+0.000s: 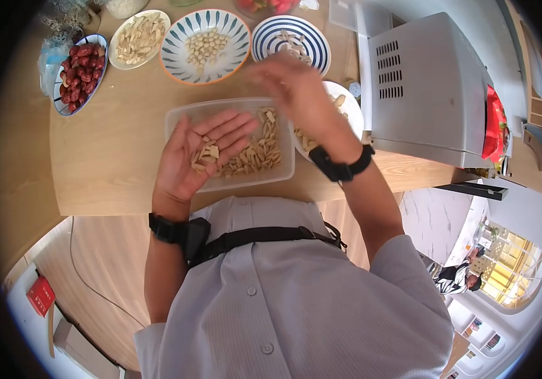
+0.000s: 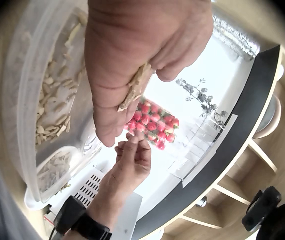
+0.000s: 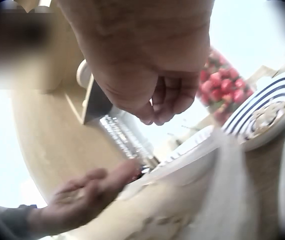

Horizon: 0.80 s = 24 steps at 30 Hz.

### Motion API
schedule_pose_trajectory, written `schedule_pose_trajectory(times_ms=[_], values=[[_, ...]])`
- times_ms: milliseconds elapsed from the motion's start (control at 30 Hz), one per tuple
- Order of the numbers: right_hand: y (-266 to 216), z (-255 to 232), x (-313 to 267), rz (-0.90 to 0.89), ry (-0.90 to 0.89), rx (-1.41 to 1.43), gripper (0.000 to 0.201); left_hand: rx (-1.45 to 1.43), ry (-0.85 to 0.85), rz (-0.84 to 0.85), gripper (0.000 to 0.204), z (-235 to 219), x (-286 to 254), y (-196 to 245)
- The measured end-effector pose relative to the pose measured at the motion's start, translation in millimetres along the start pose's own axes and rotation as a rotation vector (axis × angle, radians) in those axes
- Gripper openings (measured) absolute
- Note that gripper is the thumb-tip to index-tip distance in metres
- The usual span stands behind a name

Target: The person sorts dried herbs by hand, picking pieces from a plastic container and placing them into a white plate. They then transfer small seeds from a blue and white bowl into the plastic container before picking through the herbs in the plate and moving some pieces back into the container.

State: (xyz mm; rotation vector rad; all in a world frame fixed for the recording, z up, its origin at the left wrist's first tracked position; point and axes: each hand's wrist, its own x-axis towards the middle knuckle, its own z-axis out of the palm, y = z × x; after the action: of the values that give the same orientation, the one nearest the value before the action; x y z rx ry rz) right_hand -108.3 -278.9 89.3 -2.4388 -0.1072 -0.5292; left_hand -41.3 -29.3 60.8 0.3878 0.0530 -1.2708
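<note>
My left hand (image 1: 204, 151) is palm up with fingers extended over a clear plastic tub (image 1: 290, 142), and several pale dried pieces (image 1: 208, 153) lie on the palm. More such pieces (image 1: 255, 155) cover part of the tub's bottom. The right hand (image 1: 302, 98) is raised beside the blue-striped plate (image 1: 322, 54), blurred in the head view. Its thumb and fingertips (image 2: 134, 140) meet in the left wrist view, around what looks like a small pale piece. Thin pale pieces (image 1: 293, 47) lie on the striped plate.
Behind the tub stand a leaf-patterned bowl (image 1: 173, 60) of round pale seeds, a plate of pale slices (image 1: 138, 39) and a dish of red dates (image 1: 83, 72). Right of the tub are a white plate (image 1: 353, 114) and a grey appliance (image 1: 429, 88). Red strawberries (image 2: 152, 122) sit at the back.
</note>
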Motion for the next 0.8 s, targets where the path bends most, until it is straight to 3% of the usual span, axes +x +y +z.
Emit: schedule_pose_trajectory(times_ms=[67,167,367,467,667,767,800], values=[[-33,17,-9,-0.088,-0.098,0.077,0.031,-0.001,-0.027,0.012,0.082,-8,0,-1],[-61,32,-8,-0.213,-0.181,0.016,0.029,0.003,0.137,-0.003,0.086,-20,-6,2],[-62,38,-10,-0.264,-0.194,0.005,0.027,0.045,0.179,0.001,0.083,-7,-4,3],[-66,39,-12,-0.199,-0.203,-0.026,0.028,0.043,0.193,-0.002,0.083,-15,-3,3],[-76,56,-21,-0.153,-0.149,-0.024,0.029,-0.015,-0.010,-0.047,0.075,-26,-2,6],[-82,50,-21,-0.050,-0.136,0.134,0.025,-0.032,-0.040,-0.046,0.074,-23,-3,7],[-82,48,-21,-0.016,-0.158,0.171,0.024,0.008,0.061,-0.033,0.076,-20,-2,5]])
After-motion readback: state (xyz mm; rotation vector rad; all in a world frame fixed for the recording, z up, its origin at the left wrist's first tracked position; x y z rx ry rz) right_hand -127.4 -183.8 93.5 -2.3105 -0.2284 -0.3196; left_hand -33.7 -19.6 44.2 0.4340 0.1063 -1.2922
